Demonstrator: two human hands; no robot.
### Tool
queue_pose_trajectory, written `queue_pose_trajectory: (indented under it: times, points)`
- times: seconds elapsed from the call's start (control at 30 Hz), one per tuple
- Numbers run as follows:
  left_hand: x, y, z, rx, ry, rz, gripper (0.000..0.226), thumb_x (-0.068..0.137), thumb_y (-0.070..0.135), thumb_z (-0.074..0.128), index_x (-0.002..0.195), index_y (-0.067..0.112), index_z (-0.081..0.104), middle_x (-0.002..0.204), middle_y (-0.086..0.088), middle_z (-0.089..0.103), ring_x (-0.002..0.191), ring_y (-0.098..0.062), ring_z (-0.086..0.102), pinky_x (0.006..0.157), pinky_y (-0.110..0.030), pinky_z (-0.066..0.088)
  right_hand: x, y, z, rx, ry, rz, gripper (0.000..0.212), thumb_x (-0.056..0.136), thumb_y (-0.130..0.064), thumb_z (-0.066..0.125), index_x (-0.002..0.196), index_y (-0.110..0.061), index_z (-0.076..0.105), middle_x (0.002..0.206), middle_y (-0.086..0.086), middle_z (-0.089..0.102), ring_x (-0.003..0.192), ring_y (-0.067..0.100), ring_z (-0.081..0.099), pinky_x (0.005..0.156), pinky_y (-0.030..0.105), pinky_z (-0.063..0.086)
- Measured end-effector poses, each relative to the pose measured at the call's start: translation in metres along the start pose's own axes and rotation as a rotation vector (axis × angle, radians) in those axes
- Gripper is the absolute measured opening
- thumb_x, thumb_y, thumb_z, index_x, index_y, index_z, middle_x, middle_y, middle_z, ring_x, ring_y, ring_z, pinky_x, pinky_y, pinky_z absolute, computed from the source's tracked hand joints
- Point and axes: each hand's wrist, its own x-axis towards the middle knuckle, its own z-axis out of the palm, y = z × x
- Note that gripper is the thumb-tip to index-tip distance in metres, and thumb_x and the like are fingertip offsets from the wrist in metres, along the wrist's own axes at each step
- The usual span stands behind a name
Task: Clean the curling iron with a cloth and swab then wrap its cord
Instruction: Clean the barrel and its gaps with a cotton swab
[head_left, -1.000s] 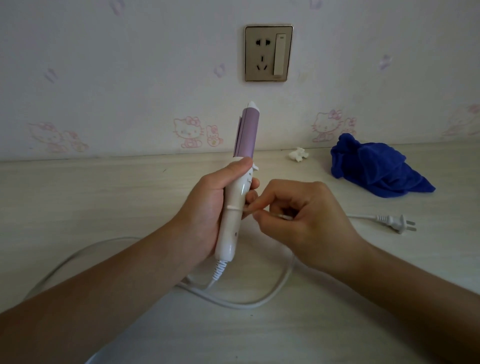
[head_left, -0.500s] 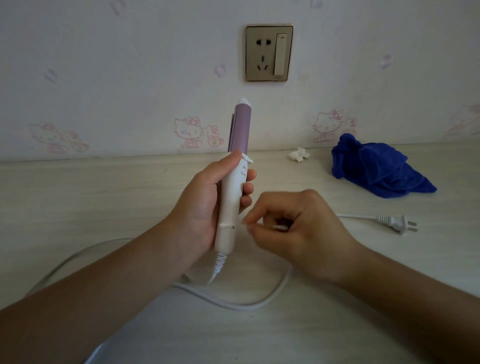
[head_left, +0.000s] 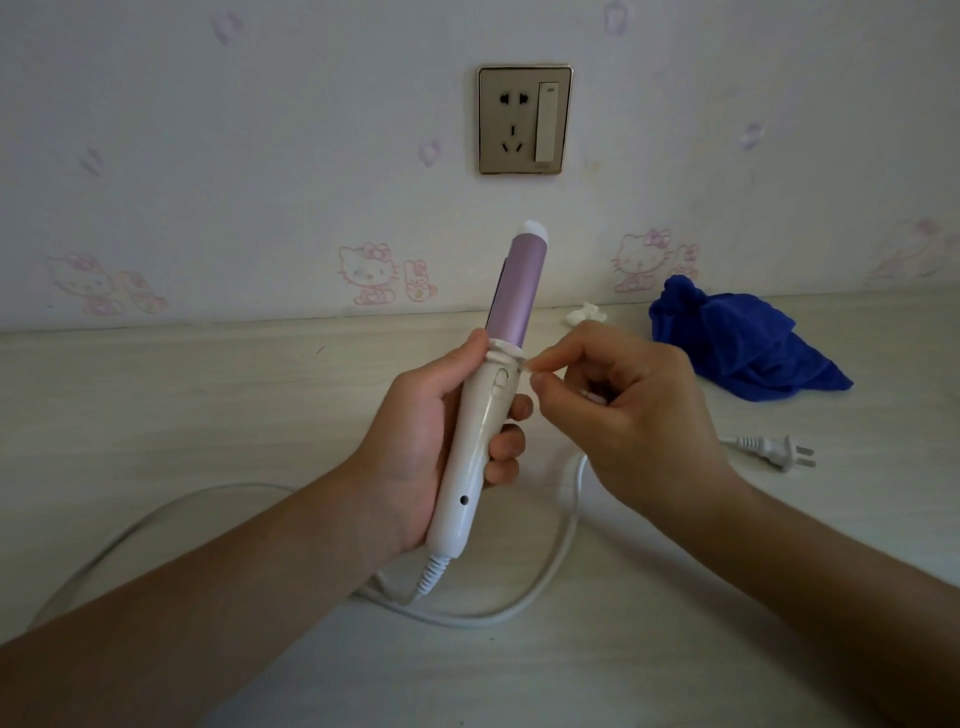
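My left hand (head_left: 415, 441) grips the white handle of the curling iron (head_left: 488, 410), which stands nearly upright with its purple barrel pointing up. My right hand (head_left: 623, 415) pinches a thin cotton swab (head_left: 525, 368) between thumb and forefinger; the swab's tip touches the white collar just below the barrel. Most of the swab is hidden inside my fingers. The white cord (head_left: 550, 566) runs from the handle's base in a loop over the table to the plug (head_left: 774, 449) at the right. A crumpled blue cloth (head_left: 743, 343) lies at the back right.
The pale wooden table (head_left: 234, 405) meets a wall with cartoon-cat wallpaper. A brass-framed wall socket (head_left: 524, 119) sits above the iron. A small white scrap (head_left: 587, 314) lies by the wall, left of the cloth.
My right hand has moved the swab up from the lower handle to the collar under the barrel. My left hand has turned the iron, so its switch side now faces me.
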Motion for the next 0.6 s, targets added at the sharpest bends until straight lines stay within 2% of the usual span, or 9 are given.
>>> queue_pose_trajectory:
  times: [0.1,0.17,0.33,0.47,0.6]
  points:
    - [-0.0007,-0.0004,-0.0009,-0.014,-0.034,-0.03,0.038,0.099,0.046,0.052,0.108,0.011,0.062,0.074,-0.008,0.058,0.045,-0.016,0.045,0.04,-0.024,0.038,-0.0013,0.0001,0.0008,0.053,-0.025,0.011,0.012,0.09,-0.009,0.071,0.083,-0.018,0.071,0.052,0.0,0.05,0.045,0.006,0.041,0.05,0.019,0.04]
    - [-0.0001,-0.0006,-0.0015,-0.009,-0.041,-0.044,0.04,0.1,0.048,0.05,0.11,0.011,0.061,0.075,-0.008,0.058,0.044,-0.015,0.043,0.038,-0.022,0.038,-0.0009,-0.0011,0.0003,0.05,-0.038,0.002,0.012,0.09,-0.013,0.07,0.082,-0.022,0.071,0.051,-0.003,0.051,0.045,0.006,0.042,0.049,0.02,0.041]
    - [0.0005,0.0008,-0.0027,-0.002,-0.046,-0.067,0.04,0.1,0.048,0.049,0.108,0.011,0.06,0.074,-0.008,0.057,0.044,-0.014,0.042,0.037,-0.021,0.036,0.0014,-0.0036,-0.0028,0.044,-0.035,0.014,0.012,0.088,-0.016,0.069,0.081,-0.025,0.071,0.055,0.007,0.053,0.044,0.012,0.041,0.047,0.026,0.04]
    - [0.0017,0.0006,-0.0028,0.021,-0.043,-0.064,0.041,0.1,0.048,0.05,0.112,0.01,0.06,0.078,-0.011,0.056,0.044,-0.015,0.042,0.037,-0.022,0.037,0.0023,-0.0018,-0.0048,0.026,-0.007,0.03,0.015,0.09,-0.013,0.07,0.08,-0.025,0.07,0.055,0.008,0.054,0.044,0.008,0.041,0.047,0.019,0.038]
    - [0.0013,0.0018,-0.0032,0.032,-0.051,-0.037,0.04,0.102,0.045,0.047,0.116,0.009,0.06,0.076,-0.009,0.058,0.045,-0.016,0.045,0.039,-0.023,0.038,0.0007,-0.0037,-0.0025,0.052,-0.068,0.014,0.012,0.089,-0.016,0.069,0.081,-0.025,0.069,0.049,-0.007,0.049,0.044,0.007,0.041,0.048,0.024,0.041]
